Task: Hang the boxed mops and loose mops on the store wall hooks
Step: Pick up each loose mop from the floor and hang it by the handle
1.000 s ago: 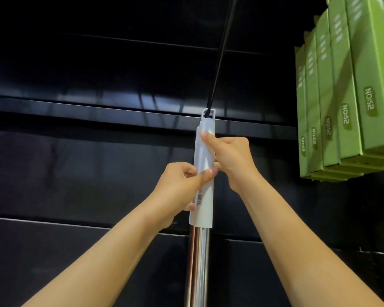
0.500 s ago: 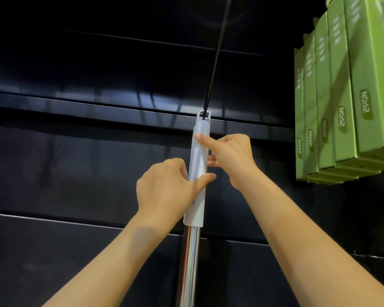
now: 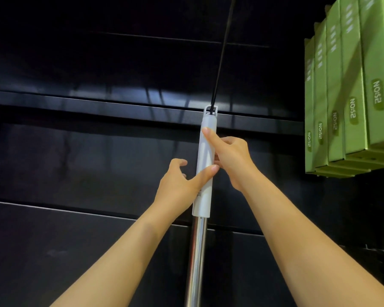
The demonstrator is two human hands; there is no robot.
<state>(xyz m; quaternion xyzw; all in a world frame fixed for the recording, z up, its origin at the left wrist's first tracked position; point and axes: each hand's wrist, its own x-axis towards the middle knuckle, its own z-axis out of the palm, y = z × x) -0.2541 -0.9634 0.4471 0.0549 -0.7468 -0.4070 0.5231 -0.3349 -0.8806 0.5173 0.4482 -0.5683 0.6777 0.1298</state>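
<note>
The mop handle (image 3: 204, 156) hangs at centre by its loop on the black hook (image 3: 220, 63) toward 12 o'clock; the right hand (image 3: 233, 158) pinches it, probably to steady any swing, while the left hand (image 3: 177, 185) has loose fingers, only its thumb resting across.

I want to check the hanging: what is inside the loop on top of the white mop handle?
A black wall hook enters the loop; its end is hidden behind the loop's plastic.

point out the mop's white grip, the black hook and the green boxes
white grip (image 3: 204, 155), head view, bare middle of sleeve
black hook (image 3: 223, 52), head view, midway along rod
green boxes (image 3: 350, 85), head view, side face of one box
</note>
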